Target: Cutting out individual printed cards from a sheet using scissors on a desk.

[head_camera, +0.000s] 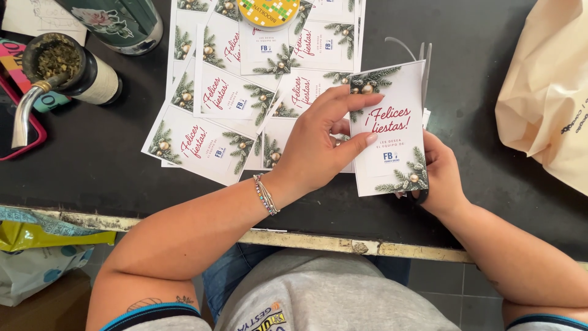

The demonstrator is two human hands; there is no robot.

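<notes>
Head view: white greeting card [389,132] is held upright between both hands above black table [92,165]. Left hand [318,144] is pinched on its left edge, right hand [438,175] gripped behind its lower right, scissors [424,73] seemingly held too. Loose cards [202,144] are spread just left.

White card [388,132], red script, green pine sprigs; black table [92,165]
</notes>
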